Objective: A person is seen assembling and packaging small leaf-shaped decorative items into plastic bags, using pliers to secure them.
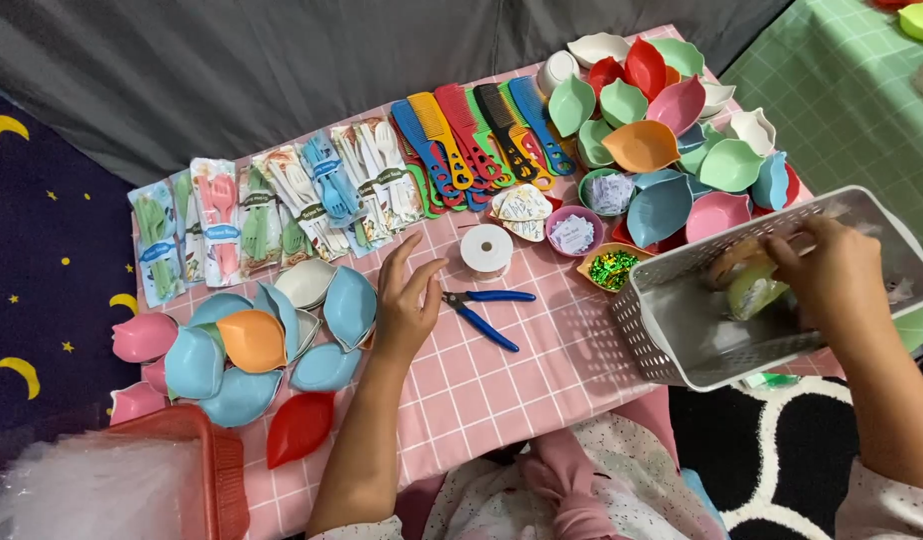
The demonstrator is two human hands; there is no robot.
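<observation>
My left hand [404, 305] rests flat on the pink checked cloth [502, 390], fingers apart and holding nothing. It lies between a pile of leaf-shaped dishes [252, 340] and blue-handled pliers [485, 310]. A white ribbon spool [486, 249] stands just beyond the pliers. My right hand [832, 280] reaches into a tilted white perforated basket [672, 330] and is closed on a roll of tape [752, 290] with a greenish core.
Packets of plastic cutlery [272, 215] and a row of coloured combs [477, 140] line the far edge. More leaf dishes [672, 120] heap at the back right, beside small bowls of tags and green sequins [612, 268]. A red basket [212, 470] sits at the near left.
</observation>
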